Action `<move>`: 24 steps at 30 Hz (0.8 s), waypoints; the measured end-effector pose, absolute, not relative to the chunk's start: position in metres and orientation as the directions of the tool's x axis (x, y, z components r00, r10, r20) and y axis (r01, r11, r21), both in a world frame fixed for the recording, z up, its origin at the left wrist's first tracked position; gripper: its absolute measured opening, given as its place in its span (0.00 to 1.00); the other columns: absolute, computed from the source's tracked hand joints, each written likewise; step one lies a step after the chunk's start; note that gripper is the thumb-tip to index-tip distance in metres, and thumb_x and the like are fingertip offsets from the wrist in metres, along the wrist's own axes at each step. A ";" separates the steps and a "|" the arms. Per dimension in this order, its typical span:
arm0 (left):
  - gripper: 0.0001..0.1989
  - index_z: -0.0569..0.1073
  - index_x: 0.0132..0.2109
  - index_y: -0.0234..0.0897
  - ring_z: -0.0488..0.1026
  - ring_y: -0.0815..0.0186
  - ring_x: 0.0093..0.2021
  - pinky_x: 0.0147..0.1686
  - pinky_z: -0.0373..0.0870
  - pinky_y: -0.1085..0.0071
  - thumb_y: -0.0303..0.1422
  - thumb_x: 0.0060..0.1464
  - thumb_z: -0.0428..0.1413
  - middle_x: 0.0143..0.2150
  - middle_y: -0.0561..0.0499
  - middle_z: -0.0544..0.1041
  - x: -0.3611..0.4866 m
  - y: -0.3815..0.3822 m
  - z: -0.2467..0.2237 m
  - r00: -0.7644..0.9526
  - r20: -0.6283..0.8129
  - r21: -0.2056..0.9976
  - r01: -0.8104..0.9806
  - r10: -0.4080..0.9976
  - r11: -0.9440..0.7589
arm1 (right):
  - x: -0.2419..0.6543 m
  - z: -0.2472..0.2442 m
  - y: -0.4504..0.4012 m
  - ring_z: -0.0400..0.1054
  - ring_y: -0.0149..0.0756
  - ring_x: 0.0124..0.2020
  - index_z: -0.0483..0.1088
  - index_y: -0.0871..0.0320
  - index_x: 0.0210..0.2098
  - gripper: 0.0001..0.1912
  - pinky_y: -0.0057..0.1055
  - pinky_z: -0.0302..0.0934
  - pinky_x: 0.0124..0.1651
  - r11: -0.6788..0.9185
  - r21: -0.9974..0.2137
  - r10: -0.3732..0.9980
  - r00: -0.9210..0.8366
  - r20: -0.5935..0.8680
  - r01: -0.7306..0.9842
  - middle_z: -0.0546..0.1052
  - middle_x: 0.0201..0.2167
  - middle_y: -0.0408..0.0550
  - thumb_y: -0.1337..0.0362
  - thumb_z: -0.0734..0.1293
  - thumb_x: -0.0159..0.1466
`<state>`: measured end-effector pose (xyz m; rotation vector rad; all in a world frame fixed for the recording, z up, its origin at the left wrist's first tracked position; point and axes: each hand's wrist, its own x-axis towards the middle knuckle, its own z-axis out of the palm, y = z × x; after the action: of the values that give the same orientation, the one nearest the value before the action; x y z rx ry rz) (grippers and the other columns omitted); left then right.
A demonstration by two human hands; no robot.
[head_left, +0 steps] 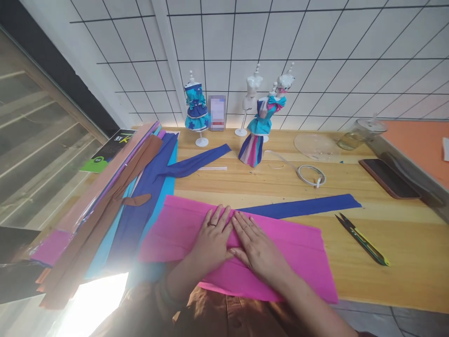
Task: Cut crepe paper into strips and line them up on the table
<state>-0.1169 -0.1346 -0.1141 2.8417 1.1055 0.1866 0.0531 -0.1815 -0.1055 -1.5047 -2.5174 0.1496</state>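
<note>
Pink sheet (294,243), vivid and matte, roughly rectangular with slightly skewed corners, lies spread on the wooden table (414,229) right in front of the person, faint creases running lengthwise, left end hazy from glare, near edge reaching the table front, far edge overlapping a dark blue strip (301,206). Left hand (212,241) and right hand (261,250) rest palm-down on its middle, almost meeting, fingers nearly straight and close together, gripping nothing. Brown sheets (117,206) sit in a pile at left, yellow-black snips (365,241) at right, apart from the pink.
</note>
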 end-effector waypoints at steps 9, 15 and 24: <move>0.38 0.55 0.62 0.38 0.45 0.52 0.64 0.60 0.42 0.54 0.57 0.51 0.42 0.65 0.43 0.52 -0.113 -0.134 -0.113 0.710 0.130 0.120 0.681 0.692 -0.722 | 0.105 -0.116 -0.205 0.43 0.45 0.63 0.41 0.65 0.64 0.37 0.48 0.52 0.60 0.303 -0.181 0.948 -0.277 0.156 0.936 0.53 0.62 0.61 0.51 0.57 0.63; 0.38 0.56 0.62 0.38 0.46 0.50 0.64 0.59 0.45 0.52 0.57 0.52 0.41 0.64 0.42 0.53 -0.113 -0.130 -0.115 0.729 0.126 0.079 0.669 0.673 -0.739 | 0.150 -0.119 -0.229 0.43 0.45 0.63 0.36 0.64 0.65 0.38 0.48 0.51 0.60 0.188 -0.114 0.976 -0.173 0.133 0.976 0.52 0.62 0.61 0.52 0.57 0.64; 0.37 0.56 0.62 0.40 0.50 0.51 0.63 0.57 0.49 0.53 0.56 0.51 0.42 0.64 0.44 0.55 -0.113 -0.127 -0.122 0.744 0.123 -0.008 0.662 0.656 -0.749 | 0.199 -0.120 -0.248 0.46 0.48 0.62 0.33 0.62 0.65 0.39 0.51 0.52 0.58 0.087 -0.085 0.984 -0.072 0.162 0.993 0.53 0.62 0.61 0.51 0.56 0.64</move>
<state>-0.1130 -0.1270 -0.1217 2.9817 1.1276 0.1794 0.1995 -0.2477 -0.1203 -2.0095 -2.1773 -0.0707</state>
